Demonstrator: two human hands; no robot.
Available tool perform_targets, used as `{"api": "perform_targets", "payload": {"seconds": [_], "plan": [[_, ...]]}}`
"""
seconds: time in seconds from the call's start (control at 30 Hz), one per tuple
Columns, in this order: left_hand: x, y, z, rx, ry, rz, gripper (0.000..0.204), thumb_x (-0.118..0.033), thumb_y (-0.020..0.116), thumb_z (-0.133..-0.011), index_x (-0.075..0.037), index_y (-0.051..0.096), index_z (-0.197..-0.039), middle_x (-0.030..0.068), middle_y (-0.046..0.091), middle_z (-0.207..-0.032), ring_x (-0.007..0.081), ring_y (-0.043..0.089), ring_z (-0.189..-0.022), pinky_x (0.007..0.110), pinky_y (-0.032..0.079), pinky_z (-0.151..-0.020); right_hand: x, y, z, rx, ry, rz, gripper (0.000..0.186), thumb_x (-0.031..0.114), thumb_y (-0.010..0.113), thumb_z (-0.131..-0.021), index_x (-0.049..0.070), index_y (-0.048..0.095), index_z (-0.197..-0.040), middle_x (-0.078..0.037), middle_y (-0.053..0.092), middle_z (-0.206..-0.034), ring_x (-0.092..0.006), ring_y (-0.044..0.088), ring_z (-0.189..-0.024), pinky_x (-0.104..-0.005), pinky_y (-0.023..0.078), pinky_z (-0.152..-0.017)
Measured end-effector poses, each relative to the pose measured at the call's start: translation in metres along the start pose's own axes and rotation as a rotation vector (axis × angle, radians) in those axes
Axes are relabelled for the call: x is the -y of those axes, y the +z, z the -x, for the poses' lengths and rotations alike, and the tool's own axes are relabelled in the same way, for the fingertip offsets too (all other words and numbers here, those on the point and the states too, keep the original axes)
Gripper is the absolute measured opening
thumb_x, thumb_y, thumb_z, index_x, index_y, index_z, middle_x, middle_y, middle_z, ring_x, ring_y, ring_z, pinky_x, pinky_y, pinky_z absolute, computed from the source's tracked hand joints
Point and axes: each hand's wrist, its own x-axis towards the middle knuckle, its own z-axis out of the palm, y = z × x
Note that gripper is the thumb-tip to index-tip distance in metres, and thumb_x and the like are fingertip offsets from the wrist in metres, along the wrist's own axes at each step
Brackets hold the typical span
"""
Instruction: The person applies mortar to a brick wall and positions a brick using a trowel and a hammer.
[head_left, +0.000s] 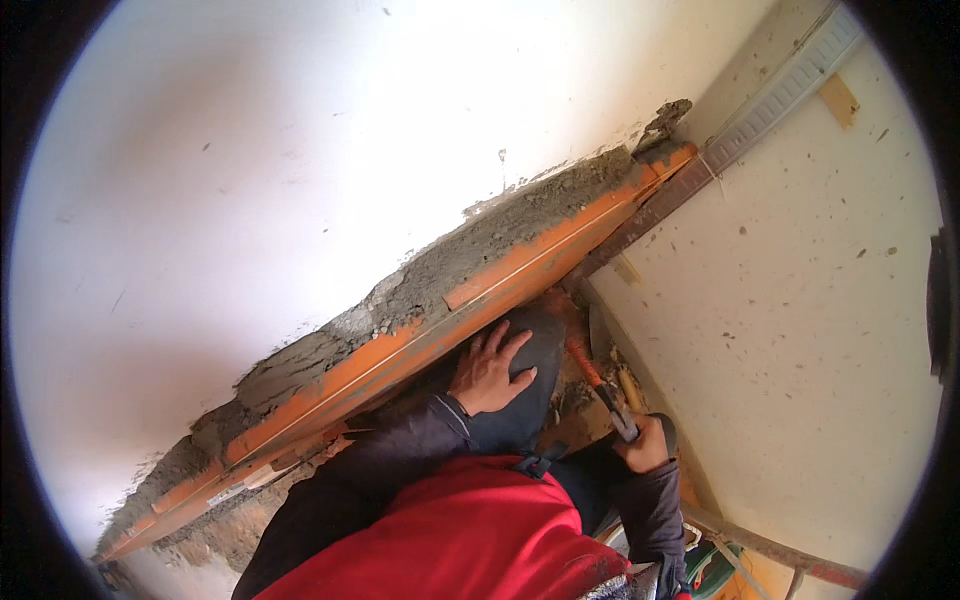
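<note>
My left hand (487,372) lies flat with fingers spread on my bent left knee (537,365), in dark trousers. It holds nothing. Lower right, my right hand (647,445) is closed around the dark grey end of a long tool (583,362) with an orange shaft. The tool slants up and left past my knee; its far end is hard to make out, so I cannot tell its exact kind. Just beyond the left knee runs a long orange board (530,272) along the white wall (260,170). Rough grey mortar (440,272) fills the strip between board and wall.
A brown and pale metal bar (745,133) slants along the corner to the right. The right-hand panel (790,300) is spattered with dark specks. A light wooden stick (631,390) stands near the tool. At lower right are a rusty rail (830,572) and a green object (715,572).
</note>
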Motion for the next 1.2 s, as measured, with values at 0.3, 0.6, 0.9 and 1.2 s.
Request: {"api": "perform_targets", "payload": {"seconds": [0.3, 0.6, 0.9, 1.2], "plan": [[-0.005, -0.007, 0.006, -0.019, -0.011, 0.075, 0.062, -0.045, 0.064, -0.091, -0.017, 0.045, -0.142, 0.0239, 0.039, -0.134, 0.0439, 0.044, -0.122, 0.051, 0.039, -0.103, -0.052, -0.026, -0.056, 0.043, 0.373, -0.455, 0.028, -0.003, 0.058, -0.069, 0.001, 0.061, -0.097, -0.008, 0.063, -0.072, -0.0161, 0.058, -0.049, -0.0288, 0.045, -0.044], [-0.052, -0.022, -0.003, -0.262, 0.275, -0.051, 0.05, -0.027, 0.07, -0.086, -0.002, 0.054, -0.127, 0.0201, 0.05, -0.122, 0.0404, 0.051, -0.111, 0.047, 0.043, -0.094, -0.116, 0.0, -0.102, 0.275, 0.357, -0.333, 0.03, 0.019, 0.07, -0.083, -0.001, 0.063, -0.105, -0.006, 0.062, -0.069, -0.0144, 0.055, -0.046, -0.0291, 0.045, -0.042], [-0.195, -0.164, -0.085, -0.751, 0.595, -0.388, 0.038, -0.02, 0.079, -0.074, -0.005, 0.067, -0.107, 0.0136, 0.066, -0.105, 0.0352, 0.06, -0.099, 0.043, 0.046, -0.088, -0.059, -0.064, -0.023, -0.087, 0.258, -0.755, 0.045, 0.009, 0.069, -0.085, -0.002, 0.054, -0.125, -0.003, 0.06, -0.073, -0.0112, 0.051, -0.047, -0.0256, 0.037, -0.04], [-0.211, -0.178, -0.127, -0.518, 0.457, -0.704, 0.046, -0.028, 0.078, -0.074, -0.005, 0.067, -0.113, 0.0153, 0.067, -0.112, 0.0361, 0.059, -0.106, 0.043, 0.045, -0.093, 0.006, -0.033, 0.05, -0.93, -0.103, -1.044, 0.025, 0.007, 0.07, -0.085, 0.003, 0.05, -0.099, -0.007, 0.058, -0.077, -0.0141, 0.055, -0.049, -0.0251, 0.042, -0.042]]}}
